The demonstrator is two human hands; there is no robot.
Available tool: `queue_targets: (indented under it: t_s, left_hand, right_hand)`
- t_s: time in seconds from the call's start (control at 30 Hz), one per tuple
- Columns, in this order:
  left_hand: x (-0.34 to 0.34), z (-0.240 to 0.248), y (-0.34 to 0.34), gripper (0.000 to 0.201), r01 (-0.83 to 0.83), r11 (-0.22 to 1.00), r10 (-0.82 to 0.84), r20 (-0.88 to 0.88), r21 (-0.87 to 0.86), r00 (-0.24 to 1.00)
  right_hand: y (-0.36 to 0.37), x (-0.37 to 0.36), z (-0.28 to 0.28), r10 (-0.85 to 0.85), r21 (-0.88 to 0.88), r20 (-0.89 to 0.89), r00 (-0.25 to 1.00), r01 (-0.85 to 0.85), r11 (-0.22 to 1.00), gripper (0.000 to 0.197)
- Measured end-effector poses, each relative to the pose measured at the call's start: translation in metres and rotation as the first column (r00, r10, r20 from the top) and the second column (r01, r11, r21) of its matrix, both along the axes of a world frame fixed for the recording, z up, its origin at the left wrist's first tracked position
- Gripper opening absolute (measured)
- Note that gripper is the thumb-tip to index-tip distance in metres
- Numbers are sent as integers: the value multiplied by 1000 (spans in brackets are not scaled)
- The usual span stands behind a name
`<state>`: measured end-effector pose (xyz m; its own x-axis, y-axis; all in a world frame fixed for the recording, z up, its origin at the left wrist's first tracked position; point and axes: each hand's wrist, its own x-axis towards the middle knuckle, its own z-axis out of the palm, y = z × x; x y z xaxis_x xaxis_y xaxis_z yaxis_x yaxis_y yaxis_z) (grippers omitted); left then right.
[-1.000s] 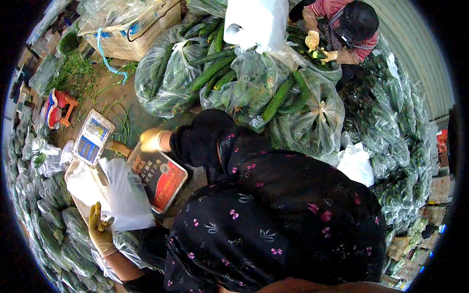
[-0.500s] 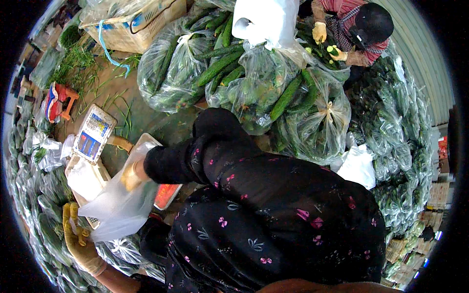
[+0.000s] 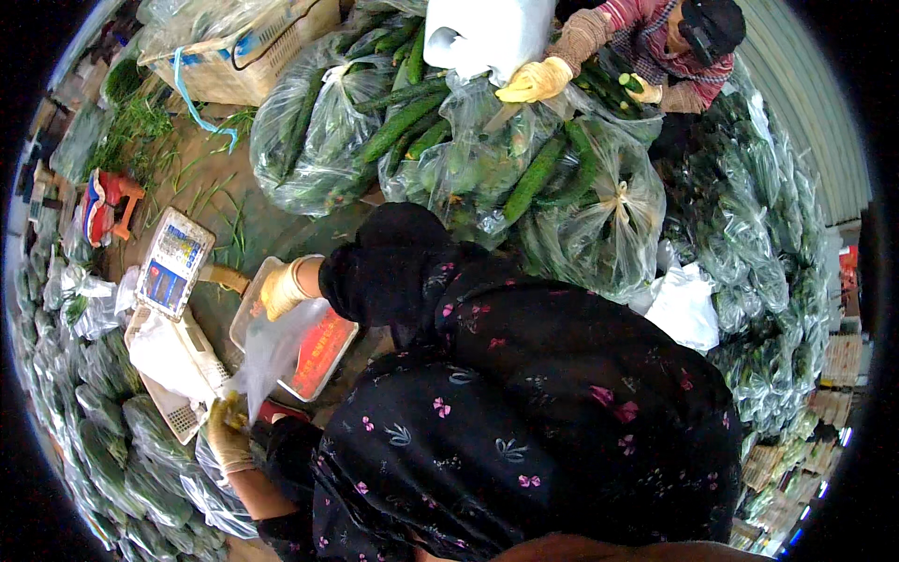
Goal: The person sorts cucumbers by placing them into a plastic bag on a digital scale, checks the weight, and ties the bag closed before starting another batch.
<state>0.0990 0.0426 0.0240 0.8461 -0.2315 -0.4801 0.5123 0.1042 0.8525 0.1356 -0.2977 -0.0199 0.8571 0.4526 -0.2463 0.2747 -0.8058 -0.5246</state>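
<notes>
Beside dull brown floor [image 3: 290,234], nearly closed hands [image 3: 284,288] apparently pinch a sheer plastic bag [image 3: 269,356].

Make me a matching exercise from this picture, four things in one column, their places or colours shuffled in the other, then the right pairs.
1. thin plastic bag
2. flat tray
3. cucumbers
4. strap

A. blue, hanging by the large crate
B. green, among clear bags
C. between the left hand and right hand
D. partly red, rimmed

Pairs: 1-C, 2-D, 3-B, 4-A
</notes>
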Motion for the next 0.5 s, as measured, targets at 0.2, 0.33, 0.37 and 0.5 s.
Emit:
queue_targets:
  t_s: [0.2,0.33,0.37,0.5]
  left_hand:
    - [-33,-107,85,13,163,644,-520,272,747,809]
    - [-43,-27,-11,21,-150,982,182,-342,118,922]
    - [-45,-28,-2,26,-127,991,135,-342,45,930]
    - [-49,-51,22,41,-71,965,22,-191,-252,981]
  right_hand:
    - [-10,-61,78,-116,475,-127,985,163,865,29]
    - [-74,-116,108,-161,598,20,987,117,793,31]
    - [-83,-129,111,-198,579,74,977,120,806,30]
    - [-136,-182,125,-343,625,9,939,263,735,25]
